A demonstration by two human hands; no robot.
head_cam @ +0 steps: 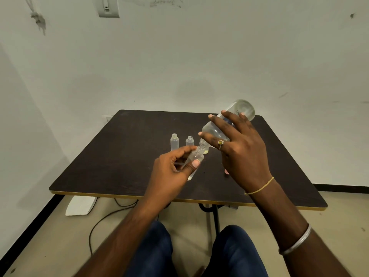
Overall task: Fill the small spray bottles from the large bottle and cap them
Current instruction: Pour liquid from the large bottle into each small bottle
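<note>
One dark table is sitting against a white wall, and everything's happening over the middle of it. The right hand is gripping the large bottle from above, fingers wrapping round its clear body. It's tipping the thing way over, so the base is pointing up toward the far edge and the neck is angling down to the left. The left hand is pinching a small spray bottle between thumb and fingers, holding it tilted with its open mouth meeting the large bottle's neck. One uncapped bottle and a second uncapped bottle are standing upright side by side on the table, just behind the left hand. Something yellowish is peeking out behind the large bottle's neck, but it's mostly hidden, so I can't tell what it is. The right hand is also wearing a ring with a yellow stone.
</note>
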